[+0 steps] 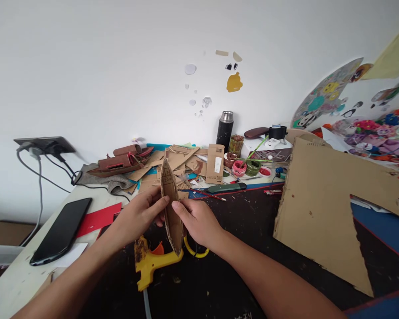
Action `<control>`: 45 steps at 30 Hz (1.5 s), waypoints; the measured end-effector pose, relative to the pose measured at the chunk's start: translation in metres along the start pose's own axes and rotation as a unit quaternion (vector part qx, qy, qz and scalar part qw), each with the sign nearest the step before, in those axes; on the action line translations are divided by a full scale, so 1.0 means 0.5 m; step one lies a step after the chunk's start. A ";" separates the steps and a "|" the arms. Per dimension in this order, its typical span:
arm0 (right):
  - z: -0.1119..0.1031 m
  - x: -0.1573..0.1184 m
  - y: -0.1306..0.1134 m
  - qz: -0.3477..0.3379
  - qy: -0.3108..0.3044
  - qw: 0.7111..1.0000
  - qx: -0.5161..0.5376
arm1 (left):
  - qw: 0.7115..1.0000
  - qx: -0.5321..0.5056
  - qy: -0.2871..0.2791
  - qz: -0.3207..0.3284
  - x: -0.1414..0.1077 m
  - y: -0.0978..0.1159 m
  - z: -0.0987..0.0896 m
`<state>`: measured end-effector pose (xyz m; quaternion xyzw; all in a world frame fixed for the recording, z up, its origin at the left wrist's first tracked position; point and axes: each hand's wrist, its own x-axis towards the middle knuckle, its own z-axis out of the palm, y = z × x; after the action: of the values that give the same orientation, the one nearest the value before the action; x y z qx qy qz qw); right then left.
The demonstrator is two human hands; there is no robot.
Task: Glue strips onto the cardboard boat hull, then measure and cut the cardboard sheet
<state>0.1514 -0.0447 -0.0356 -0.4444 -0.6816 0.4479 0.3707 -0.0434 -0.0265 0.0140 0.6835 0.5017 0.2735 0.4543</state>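
A narrow, boat-shaped cardboard piece (173, 221) with raised sides and pointed ends is held upright between both hands over the dark mat. My left hand (145, 210) grips its left side, thumb on the edge. On the right side, my right hand (197, 219) holds it with the thumb at the rim and the other fingers mostly hidden behind. Just below lies a yellow glue gun (153, 265), partly covered by the cardboard's lower tip. Yellow scissor-like handles (199, 254) show beneath my right hand.
A large cardboard sheet (314, 217) lies on the right. At the left are a black phone (62, 228) and red paper (95, 220). Cardboard scraps (182, 157), paint jars (239, 168), a black flask (225, 132) and a brown model boat (121, 161) stand along the back wall.
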 end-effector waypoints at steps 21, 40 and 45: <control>0.002 0.003 0.010 0.012 -0.005 0.999 0.035 | 0.999 -0.040 -0.022 0.022 0.004 -0.005 -0.005; 0.002 0.003 0.013 0.025 -0.003 0.998 0.065 | 0.999 -0.047 -0.024 0.005 0.002 0.001 -0.007; 0.007 -0.001 0.010 0.047 -0.023 0.992 0.113 | 0.999 -0.042 -0.032 0.006 0.003 0.007 -0.002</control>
<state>0.1497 -0.0452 -0.0418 -0.4208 -0.6132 0.5492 0.3812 -0.0418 -0.0249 0.0175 0.6749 0.4712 0.2751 0.4968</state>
